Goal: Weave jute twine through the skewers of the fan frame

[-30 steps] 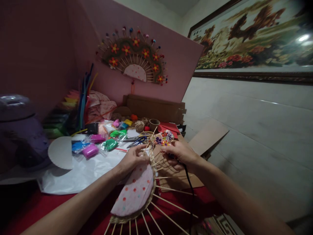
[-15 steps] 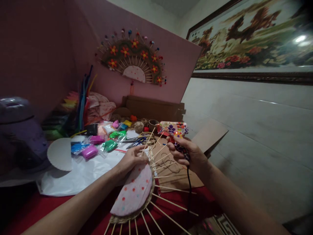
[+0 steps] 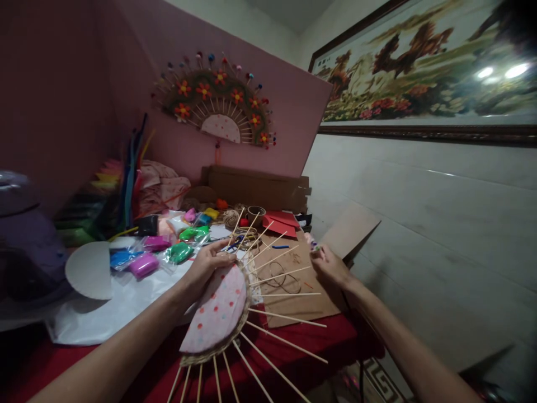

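Spoked fan (image 3: 218,313): held at 7 o'clock in view, its upper end pinched by the left hand (image 3: 210,266).
Brown cardboard (image 3: 274,313): laid at 2 o'clock from the fan, crossed in view by sticks (image 3: 287,294).
Coloured packets (image 3: 145,265): spread at 10 o'clock.
Right hand (image 3: 331,267): closed around a dimly seen patterned tool (image 3: 311,243), possibly a glue gun.

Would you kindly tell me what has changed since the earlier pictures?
The right hand has carried the patterned glue gun rightward, away from the sticks of the dotted fan. Nothing was let go; the left hand still holds the fan's upper end.
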A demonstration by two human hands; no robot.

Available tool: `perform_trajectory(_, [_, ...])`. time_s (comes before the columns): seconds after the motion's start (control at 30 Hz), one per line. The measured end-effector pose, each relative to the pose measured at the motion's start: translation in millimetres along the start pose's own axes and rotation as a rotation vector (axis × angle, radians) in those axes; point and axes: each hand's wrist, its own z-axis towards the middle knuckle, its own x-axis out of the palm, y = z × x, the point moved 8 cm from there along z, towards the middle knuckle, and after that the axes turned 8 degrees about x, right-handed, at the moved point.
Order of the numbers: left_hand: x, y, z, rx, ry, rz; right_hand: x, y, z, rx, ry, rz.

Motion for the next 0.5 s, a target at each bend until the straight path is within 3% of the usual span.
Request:
perform_trajectory(0.23, [5.5,-1.5,-2.7,0.024,0.031,0.007,29.8,10.8,-4.3,-0.236,0.031,-0.621])
perform_trajectory(0.43, [7.6,1.7,-3.8,0.031,0.061,-0.009,30.0,3.6,5.5,-0.250,0.184,-0.515])
perform_trajectory(0.5, [8.5,2.0,-4.2,0.031,0.071,-0.023,22.4,11.8,6.7,-0.291,0.128,-0.449])
